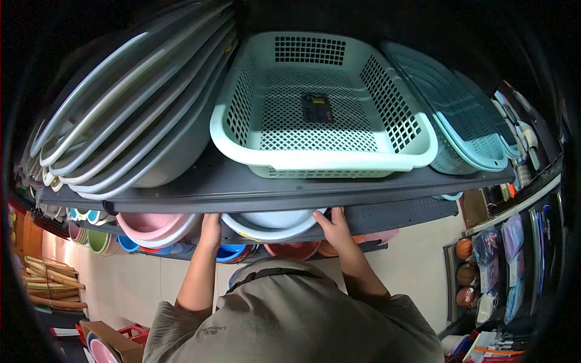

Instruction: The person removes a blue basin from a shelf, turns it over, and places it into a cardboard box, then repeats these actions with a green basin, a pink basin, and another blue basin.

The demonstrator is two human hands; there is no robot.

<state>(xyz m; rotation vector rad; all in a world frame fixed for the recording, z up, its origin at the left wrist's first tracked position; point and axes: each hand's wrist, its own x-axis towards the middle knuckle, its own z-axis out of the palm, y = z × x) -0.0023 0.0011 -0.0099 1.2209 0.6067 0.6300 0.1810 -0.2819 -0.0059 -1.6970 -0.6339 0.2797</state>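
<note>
A pale blue-grey basin [272, 228] sits on the lower shelf, its back part hidden under the upper shelf. My right hand [336, 230] is at the basin's right side, thumb laid over the rim and the other fingers mostly hidden. On the opposite side, my left hand [211, 228] reaches up between this basin and a pink basin [154, 227]. Its fingers disappear beneath the shelf edge, so their grip does not show. Above both hands, a mint-green plastic basket [339, 160] with a dark label rests on the upper shelf [290, 196].
Grey-white basins [163, 160] lean in a stack at upper left. Teal baskets [478, 154] stand at upper right. Colored basins, including a blue one [230, 252], sit lower down. Basketballs [466, 273] hang on a rack at right; wooden handles [54, 281] lie at left.
</note>
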